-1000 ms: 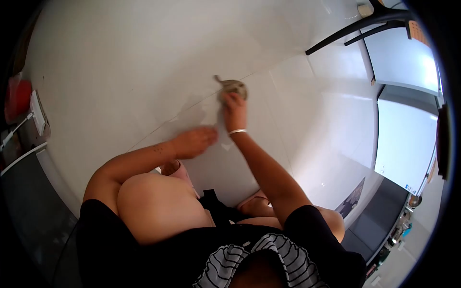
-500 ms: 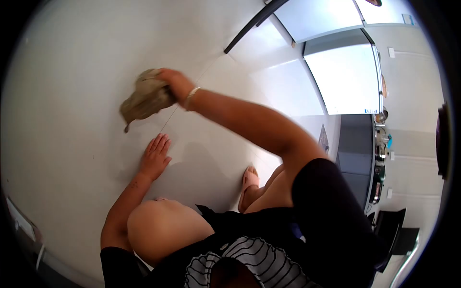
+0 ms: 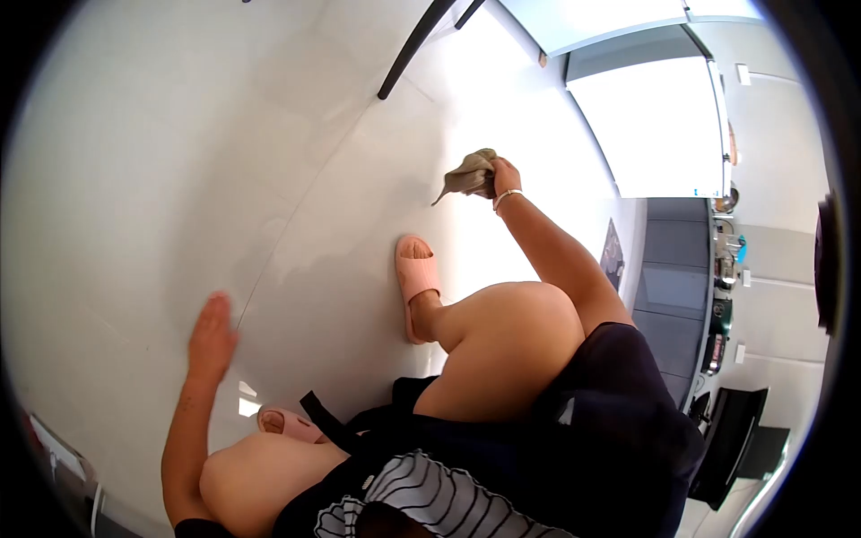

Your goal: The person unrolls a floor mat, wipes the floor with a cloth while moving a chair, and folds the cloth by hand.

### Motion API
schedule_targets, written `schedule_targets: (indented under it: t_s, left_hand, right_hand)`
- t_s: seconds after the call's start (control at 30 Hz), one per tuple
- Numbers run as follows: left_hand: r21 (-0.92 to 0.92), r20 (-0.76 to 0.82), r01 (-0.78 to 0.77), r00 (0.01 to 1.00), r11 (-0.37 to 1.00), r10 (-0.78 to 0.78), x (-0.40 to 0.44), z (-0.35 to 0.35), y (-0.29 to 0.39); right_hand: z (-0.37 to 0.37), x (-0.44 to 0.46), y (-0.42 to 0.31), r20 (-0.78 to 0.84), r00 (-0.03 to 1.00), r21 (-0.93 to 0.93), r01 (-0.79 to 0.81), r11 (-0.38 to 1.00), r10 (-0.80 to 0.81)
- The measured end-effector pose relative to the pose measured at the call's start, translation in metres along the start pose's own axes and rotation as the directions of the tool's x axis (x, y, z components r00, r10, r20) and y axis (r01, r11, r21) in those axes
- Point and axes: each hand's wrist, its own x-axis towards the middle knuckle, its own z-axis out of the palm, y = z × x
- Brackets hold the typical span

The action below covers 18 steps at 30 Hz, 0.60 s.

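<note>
Bunched in my right hand (image 3: 508, 176) is a crumpled greyish-brown cloth (image 3: 470, 176), one corner dangling to the left. That hand is closed round the cloth out at the right, beyond my pink slipper (image 3: 417, 273), and wears a pale bracelet (image 3: 507, 199). Whether the cloth touches the glossy light floor (image 3: 296, 161) I cannot tell. Over on the left, my left hand (image 3: 213, 339) is empty, its fingers stretched out and slightly blurred. It is over or on the floor; contact is not clear.
Dark furniture legs (image 3: 413, 49) stand on the floor ahead. A white refrigerator (image 3: 641, 130) and grey cabinets (image 3: 668, 278) with kitchenware on top line the right side. A second pink slipper (image 3: 291, 424) is by my left knee. A white object (image 3: 54, 448) is at lower left.
My right hand has carried the cloth from the floor's middle left far to the right. My left hand has shifted left and nearer my body. Both slippers now show more.
</note>
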Motion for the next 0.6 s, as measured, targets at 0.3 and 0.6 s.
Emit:
schedule_targets:
  t_s: [0.3, 0.6]
  left_hand:
    - [-0.11, -0.464, 0.572, 0.694, 0.813, -0.551, -0.105, -0.093, -0.065]
    - [-0.477, -0.47, 0.72, 0.274, 0.503, -0.839, -0.198, -0.109, 0.022]
  right_hand:
    - [-0.001, 0.171, 0.067, 0.337, 0.927, -0.847, 0.376, 0.377, -0.167]
    - [0.166, 0.009, 0.055, 0.843, 0.452, -0.271, 0.826, 0.494, -0.293]
